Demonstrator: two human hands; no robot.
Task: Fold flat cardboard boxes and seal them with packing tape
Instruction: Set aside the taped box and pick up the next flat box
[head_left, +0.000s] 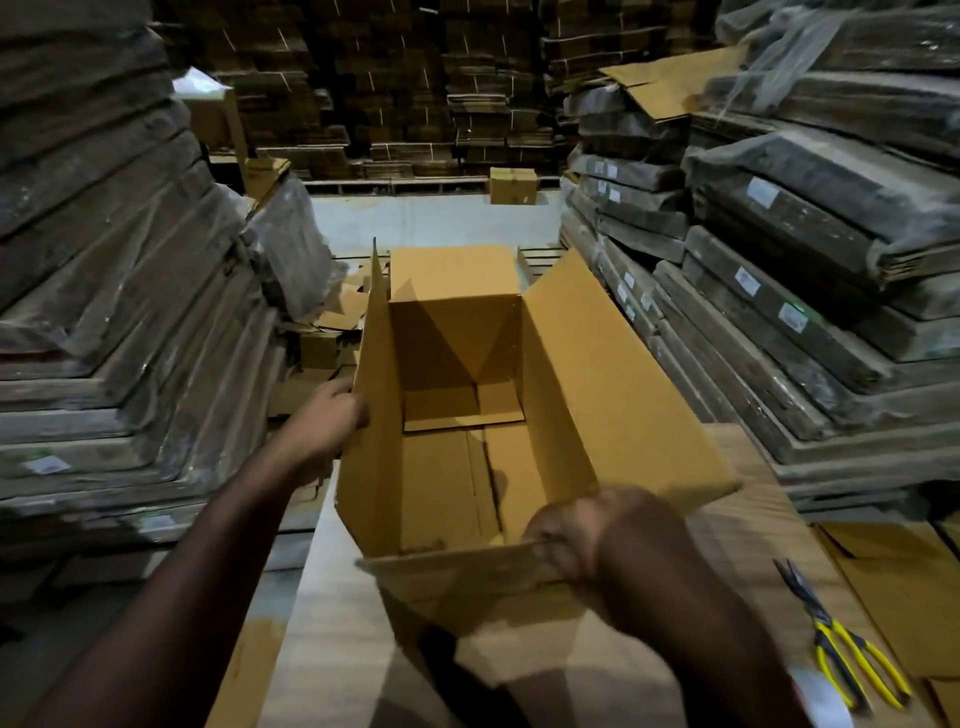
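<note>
Head view had your cardboard box (467, 415) in the middle of the frame, standing open-topped on the wooden table (332, 649), with its four top flaps spread and the folded bottom flaps visible inside. Your left hand (332, 415) was at the centre left of the frame, on the outside of the box's left flap, with fingers curled against the cardboard edge; whether they truly pinched that flap I could not tell, since motion blur smeared the fingertips. Your right hand (576, 535) sat at the lower centre, on the near flap, its fingers curled over the flap's edge and gripping it close to the near right corner of the box. So the box lay between your two hands, the left one farther up the frame than the right one.

At the lower right of the frame, yellow-handled pliers (841, 649) lay on flat cardboard sheets (893, 571), well apart from your right hand. Just below the pliers a pale, blurred object showed at the frame's edge; I could not identify it. Wrapped stacks of flattened cartons (810, 208) rose along the left and right sides of the frame, and a small closed carton (513, 185) stood on the floor at the upper centre.
</note>
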